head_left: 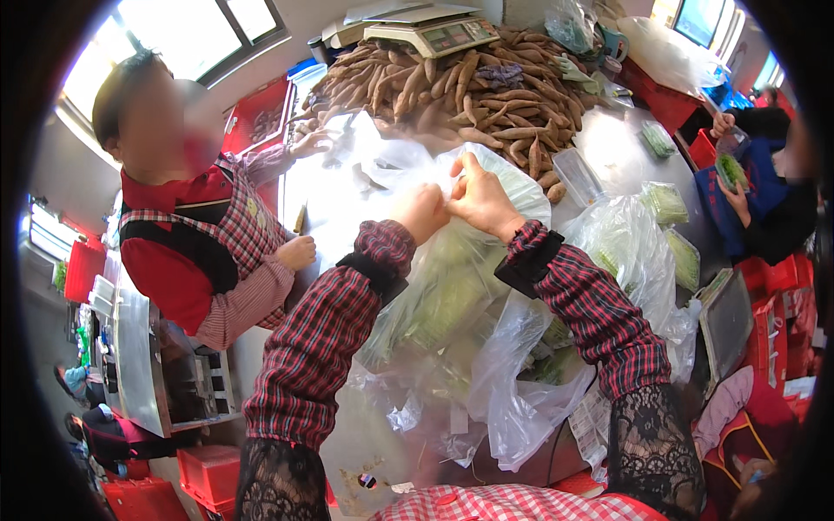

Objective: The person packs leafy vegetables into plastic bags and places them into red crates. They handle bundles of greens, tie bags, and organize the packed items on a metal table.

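Observation:
A large clear plastic bag (pixel 449 286) stands in front of me, with several packs of pale green vegetables showing blurrily through its film. At the gathered top of this bag, my left hand (pixel 422 211) is closed around the plastic. My right hand (pixel 485 198) pinches the same film between thumb and fingers, its fingertips almost against the left ones. Whether the neck is twisted or knotted is hidden by the fingers. To the right sits another clear plastic bag (pixel 616 241) with green packs inside, and a loose plastic bag (pixel 515 404) hangs down nearer me.
Sweet potatoes (pixel 449 84) are heaped at the back below a weighing scale (pixel 430 32). An open clear tray (pixel 578 176) and wrapped vegetable packs (pixel 664 202) lie on the right. One co-worker (pixel 202 215) stands at left; another co-worker (pixel 756 176) holds a pack at right.

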Tool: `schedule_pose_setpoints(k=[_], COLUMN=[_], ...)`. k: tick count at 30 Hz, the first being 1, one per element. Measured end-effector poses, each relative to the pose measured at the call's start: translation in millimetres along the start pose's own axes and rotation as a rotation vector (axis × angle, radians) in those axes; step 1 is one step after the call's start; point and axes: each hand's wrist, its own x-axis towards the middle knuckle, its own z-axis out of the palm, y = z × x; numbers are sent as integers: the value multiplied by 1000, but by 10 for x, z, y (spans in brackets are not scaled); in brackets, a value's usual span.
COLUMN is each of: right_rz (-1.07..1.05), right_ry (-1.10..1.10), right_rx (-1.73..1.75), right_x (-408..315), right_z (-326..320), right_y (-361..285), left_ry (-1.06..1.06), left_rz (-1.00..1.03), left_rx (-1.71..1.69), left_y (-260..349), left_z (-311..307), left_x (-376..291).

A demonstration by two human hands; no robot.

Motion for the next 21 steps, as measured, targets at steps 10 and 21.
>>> schedule_pose_setpoints(k=[10,21], right_rz=[-220,124], right_ry=[5,44], right_rx=[-242,2], right_x=[29,59], right_z=[-15,64], right_y=[-134,-1], left_ry=[258,144], left_rz=[112,-5], left_rx=[-82,12], left_y=[10,55], left_z=[55,69], left_x=[-102,-63])
